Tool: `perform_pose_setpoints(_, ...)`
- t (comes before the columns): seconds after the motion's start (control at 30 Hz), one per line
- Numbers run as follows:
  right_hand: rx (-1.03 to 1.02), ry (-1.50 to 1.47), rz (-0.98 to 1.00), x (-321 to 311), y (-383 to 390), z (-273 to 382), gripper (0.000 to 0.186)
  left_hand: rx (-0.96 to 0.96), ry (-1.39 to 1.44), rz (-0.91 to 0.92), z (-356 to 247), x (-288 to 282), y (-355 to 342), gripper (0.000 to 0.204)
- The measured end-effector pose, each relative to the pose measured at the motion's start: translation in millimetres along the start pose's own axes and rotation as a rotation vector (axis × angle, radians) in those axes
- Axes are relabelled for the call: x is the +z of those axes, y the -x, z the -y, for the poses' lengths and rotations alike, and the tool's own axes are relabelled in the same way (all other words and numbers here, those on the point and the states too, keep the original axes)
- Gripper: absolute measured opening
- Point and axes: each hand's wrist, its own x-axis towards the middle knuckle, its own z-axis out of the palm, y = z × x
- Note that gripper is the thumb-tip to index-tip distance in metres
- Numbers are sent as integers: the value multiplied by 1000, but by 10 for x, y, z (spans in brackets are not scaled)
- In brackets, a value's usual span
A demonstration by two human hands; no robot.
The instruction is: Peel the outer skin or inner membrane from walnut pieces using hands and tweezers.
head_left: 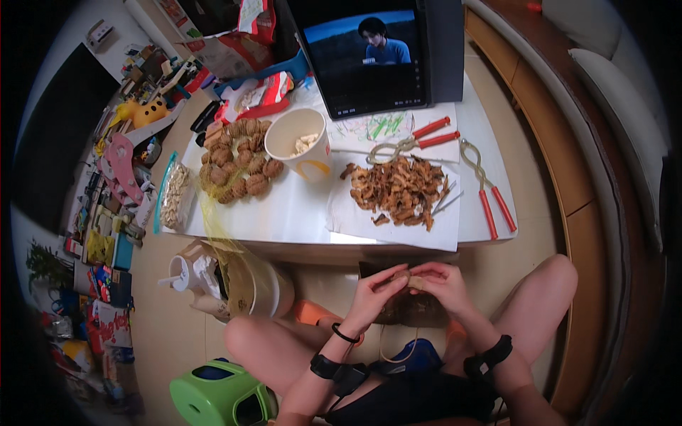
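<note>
In front of the table, my left hand (378,292) and my right hand (444,287) meet with fingers closed round a small brown walnut piece (414,282), above a dark container or bag (401,309) whose form is partly hidden. On the white table (277,226), brown shell-like fragments (394,184) lie on white paper (352,227), with thin metal picks (446,202) beside them. Two red-handled nutcrackers (484,202) (437,142) lie to the right and behind. Whole walnuts (238,167) sit in yellow netting left of a paper cup (290,131) holding pale kernels.
A sealed bag of pale pieces (172,195), red packets (252,96) and a tablet (366,78) occupy the table. A bin (273,287) stands below left, a green stool (202,394) lower left. Clutter lines the left wall; a wooden-framed sofa (618,128) is at right.
</note>
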Motion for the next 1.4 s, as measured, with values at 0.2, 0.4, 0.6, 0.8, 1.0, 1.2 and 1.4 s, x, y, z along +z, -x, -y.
perform_pose_setpoints(0.2, 7, 84, -46, 31, 48, 36, 24, 56, -91, 12, 27, -5, 33, 37)
perform_pose_setpoints(0.4, -44, 54, -84, 46, 129, 93, 25, -33, 15, 33, 19, 55, 50, 34)
perform_pose_setpoints(0.6, -57, 148, -173, 47, 115, 50, 23, 52, -52, 32, 139, 26, -23, 31)
perform_pose_setpoints(0.8, -46, 128, -184, 19, 74, 1, 22, 153, -104, -3, 194, 47, -59, 27)
perform_pose_setpoints(1.0, 7, 106, -285, -39, 30, 166, 18, -183, 154, 59, 175, -19, -31, 35)
perform_pose_setpoints(1.2, -111, 447, -107, -73, 75, 184, 25, -231, 411, 143, 121, 12, -2, 35)
perform_pose_setpoints(1.4, 21, 367, 34, -26, 103, 143, 28, -131, 167, 73, 108, 40, 31, 31)
